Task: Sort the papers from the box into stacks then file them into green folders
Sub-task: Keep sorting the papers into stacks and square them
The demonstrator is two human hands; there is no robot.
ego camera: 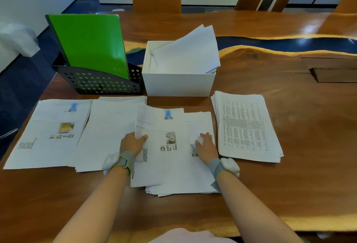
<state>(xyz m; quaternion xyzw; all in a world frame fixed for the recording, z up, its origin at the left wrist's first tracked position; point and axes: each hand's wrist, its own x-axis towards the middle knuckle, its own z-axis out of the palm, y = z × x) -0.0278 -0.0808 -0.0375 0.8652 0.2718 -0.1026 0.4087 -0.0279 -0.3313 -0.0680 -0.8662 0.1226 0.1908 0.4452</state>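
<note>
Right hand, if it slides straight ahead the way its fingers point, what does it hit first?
Probably the white box: the right hand lies flat on the middle paper stack, fingers pointing away toward the box's front wall. Only paper lies between.

Glossy wood table (270, 194), matt paper stacks (249, 126), perforated black rack (100, 83) (shiny green folders (88, 45) inside).

Soft daylight, tabletop glare, wide-angle warp

from the centre pile (173, 169): box (179, 84) at 12 o'clock, rack (100, 84) holding folders (88, 45) at 11. right stack (249, 126) lies at 3 o'clock, left stacks (48, 136) at 9.
</note>
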